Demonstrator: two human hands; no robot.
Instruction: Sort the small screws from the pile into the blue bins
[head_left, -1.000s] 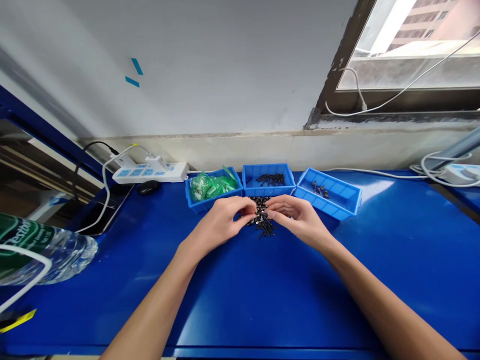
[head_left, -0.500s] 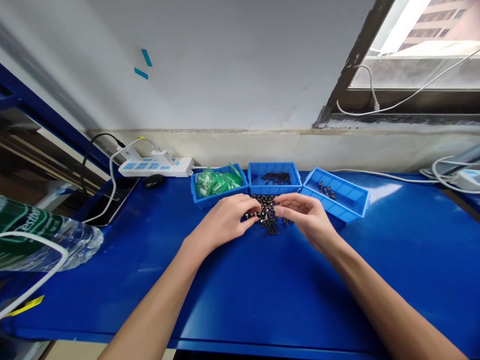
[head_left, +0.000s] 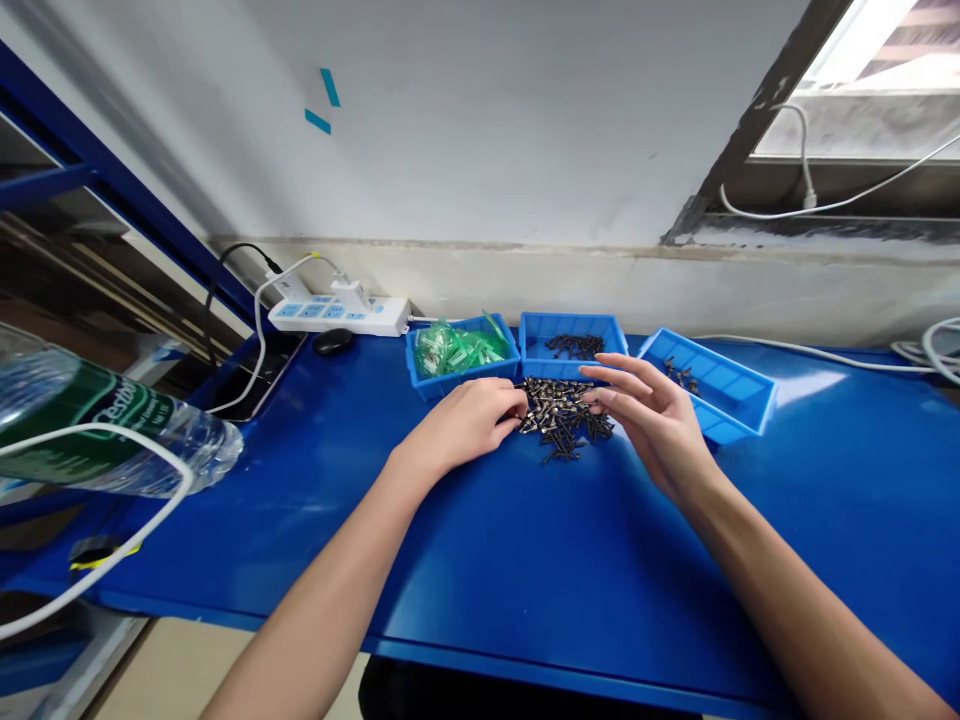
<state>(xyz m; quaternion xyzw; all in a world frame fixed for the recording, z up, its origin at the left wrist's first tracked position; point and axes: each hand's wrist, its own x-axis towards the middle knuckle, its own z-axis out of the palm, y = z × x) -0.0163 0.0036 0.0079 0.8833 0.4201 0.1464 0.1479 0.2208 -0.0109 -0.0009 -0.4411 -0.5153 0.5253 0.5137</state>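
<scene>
A heap of small dark screws [head_left: 559, 408] lies on the blue table in front of the bins. At the heap's left edge is my left hand [head_left: 472, 420], its fingers curled together against the screws. Whatever is between those fingertips is hidden. My right hand [head_left: 660, 420] hovers at the heap's right side with its fingers apart, fingertips over the screws, and nothing visible in it. The middle blue bin [head_left: 574, 368] holds dark screws [head_left: 576, 346]. More screws [head_left: 681, 374] lie at the left end of the right blue bin [head_left: 739, 415], partly behind my right hand.
The left blue bin [head_left: 442, 385] holds green plastic bags [head_left: 461, 347]. Behind it on the left are a white power strip [head_left: 341, 316] and a black mouse-like object [head_left: 333, 342]. A large water bottle [head_left: 112, 425] and a white cable [head_left: 161, 460] occupy the left side.
My right hand has drawn away to the right and its fingers have spread, baring more of the heap. The left hand stays at the heap's left edge. The whole view has shifted slightly.
</scene>
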